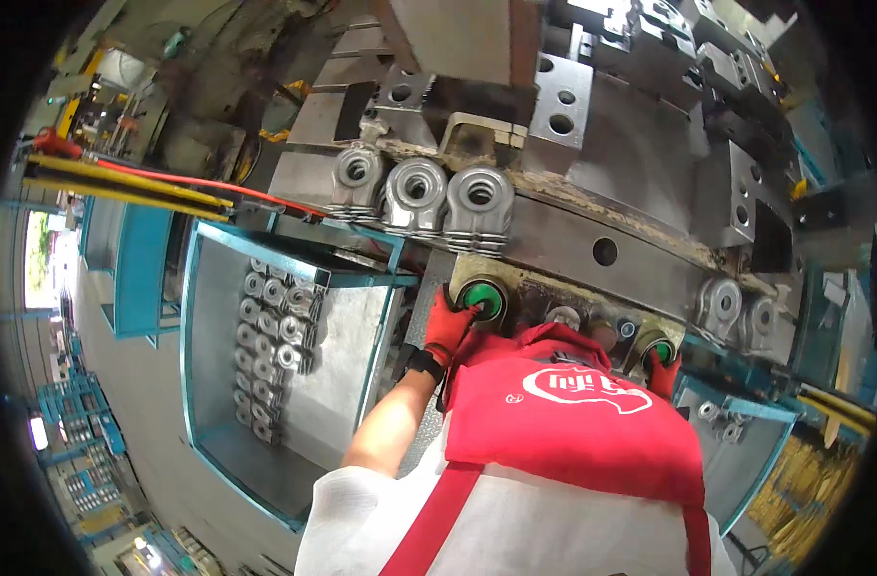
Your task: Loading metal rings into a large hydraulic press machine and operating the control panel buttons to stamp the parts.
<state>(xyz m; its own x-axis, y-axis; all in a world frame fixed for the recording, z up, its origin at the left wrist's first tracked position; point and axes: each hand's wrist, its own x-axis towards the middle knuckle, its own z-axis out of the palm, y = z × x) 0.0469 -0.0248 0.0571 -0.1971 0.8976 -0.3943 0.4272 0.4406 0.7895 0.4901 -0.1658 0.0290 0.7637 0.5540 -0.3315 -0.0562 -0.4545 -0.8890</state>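
My left hand (447, 324), in a red glove, grips a round housing on the front of a large metal press. Its thumb lies on the green push button (482, 299) inside the ring. Over at the right, my right hand (664, 372), also gloved in red, reaches a second green push button (661, 352); the red apron hides most of that arm. Stacked ring-shaped metal parts (417, 192) stand in a row on the press ledge above my left hand. More such parts (720, 305) stand at the ledge's right end.
A blue-framed bin (191, 374) at the left holds many metal parts in rows. Another blue bin (767, 461) with a few parts is at the lower right. Steel die blocks (558, 106) sit on the press bed. A red hose (208, 185) runs along the upper left.
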